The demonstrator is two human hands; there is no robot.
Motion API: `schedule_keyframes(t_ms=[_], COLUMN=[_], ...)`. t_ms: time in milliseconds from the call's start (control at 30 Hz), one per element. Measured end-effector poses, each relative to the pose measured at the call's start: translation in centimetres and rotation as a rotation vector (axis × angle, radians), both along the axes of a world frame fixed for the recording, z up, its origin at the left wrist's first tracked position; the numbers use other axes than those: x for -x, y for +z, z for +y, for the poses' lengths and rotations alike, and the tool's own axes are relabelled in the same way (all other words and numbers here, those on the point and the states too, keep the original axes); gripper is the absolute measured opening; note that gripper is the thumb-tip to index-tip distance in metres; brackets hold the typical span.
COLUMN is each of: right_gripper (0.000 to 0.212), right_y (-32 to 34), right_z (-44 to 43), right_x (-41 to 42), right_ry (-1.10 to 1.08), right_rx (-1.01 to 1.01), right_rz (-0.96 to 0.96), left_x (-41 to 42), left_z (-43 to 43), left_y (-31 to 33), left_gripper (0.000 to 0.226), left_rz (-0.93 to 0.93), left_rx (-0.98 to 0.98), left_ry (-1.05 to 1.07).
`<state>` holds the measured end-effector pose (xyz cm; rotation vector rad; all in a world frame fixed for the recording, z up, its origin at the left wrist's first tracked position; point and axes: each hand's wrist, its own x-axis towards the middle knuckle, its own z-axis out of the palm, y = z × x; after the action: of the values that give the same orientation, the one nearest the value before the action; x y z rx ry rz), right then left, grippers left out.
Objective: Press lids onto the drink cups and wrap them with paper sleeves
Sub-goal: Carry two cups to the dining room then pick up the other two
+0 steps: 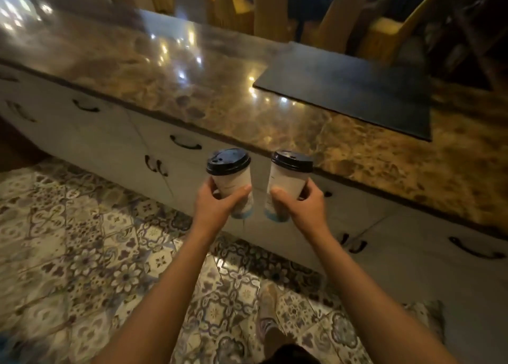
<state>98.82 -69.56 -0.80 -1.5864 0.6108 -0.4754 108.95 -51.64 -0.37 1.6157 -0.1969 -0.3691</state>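
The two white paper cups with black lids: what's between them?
Nothing. Head view: a bare gap separates the left white paper cup from the right white paper cup.

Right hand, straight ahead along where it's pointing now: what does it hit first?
Probably the front edge of the marble countertop: the right hand grips a lidded cup whose lid overlaps that edge in the picture. Depth is unclear; it might meet the white cabinet front below instead.

A café — marble counter point(209, 89), dining chairs point(277, 12) beyond, patterned floor tiles point(82, 240).
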Motion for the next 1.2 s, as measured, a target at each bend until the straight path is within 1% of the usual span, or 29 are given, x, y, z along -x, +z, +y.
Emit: schedule_keyframes(t_ms=[67,233,367,500,567,633,700,833,933,1033,1067,1100,1133,1167,1200], right_gripper=[0.049,0.049,0.055,0.06,0.057,0.055,0.054,0.051,0.054,0.061,0.064,0.067,0.072,0.076,0.077], right_y=[0.7,3.5,4.5,5.7,6.1,6.5,6.8,7.6,7.5,6.9,6.4,6.0,5.7,5.4,5.2], right_z=[-2.1,-10.3,-15.2,-19.6,-21.8,-23.9,-26.2,-30.6,-34.4,-37.9,-39.1,-40.3,-41.3,-42.3,-42.9], right_x=[-1.7,-8.9,-13.7,-18.2,-20.6,-23.0,-25.7,-31.5,-36.2,-40.5,-42.1,-43.5,-44.7,-45.9,-46.8], right_ry=[-0.011,-0.005,-0.02,-0.062,-0.082,-0.107,-0.143,-0.252,-0.384,-0.459,-0.479,-0.495,-0.508,-0.521,-0.543], right_rx=[-0.006,0.03,0.049,0.039,0.049,0.067,0.083,0.15,0.197,0.213,0.204,0.198,0.212,0.254,0.3], right_rz=[-0.007,-0.052,-0.055,-0.047,-0.031,-0.006,0.01,0.037,0.055,0.108,0.129,0.153,0.202,0.275,0.342], left_x=[-2.2,-9.9,-14.9,-20.3,-23.3,-26.1,-29.5,-37.2,-42.6,-46.8,-48.3,-49.5,-50.3,-51.5,-52.4], left_z=[-2.2,-10.9,-15.8,-20.5,-22.9,-25.1,-27.7,-33.5,-38.7,-43.4,-44.9,-46.2,-47.5,-48.5,-49.4], left_y=[0.8,4.0,5.0,6.0,6.5,7.0,7.6,8.5,8.7,8.1,7.3,6.8,6.2,5.5,5.2], left_gripper=[0.066,0.061,0.057,0.063,0.074,0.073,0.067,0.076,0.077,0.069,0.061,0.049,0.038,0.038,0.051], left_rz=[-0.03,-0.071,-0.099,-0.126,-0.14,-0.161,-0.192,-0.263,-0.286,-0.293,-0.293,-0.376,-0.346,-0.337,-0.341], left_rx=[-0.002,0.054,0.046,0.008,-0.029,-0.06,-0.093,-0.134,-0.143,-0.196,-0.212,-0.27,-0.248,-0.232,-0.209], left_ry=[-0.003,-0.063,-0.103,-0.151,-0.188,-0.226,-0.267,-0.334,-0.352,-0.414,-0.453,-0.449,-0.442,-0.458,-0.513])
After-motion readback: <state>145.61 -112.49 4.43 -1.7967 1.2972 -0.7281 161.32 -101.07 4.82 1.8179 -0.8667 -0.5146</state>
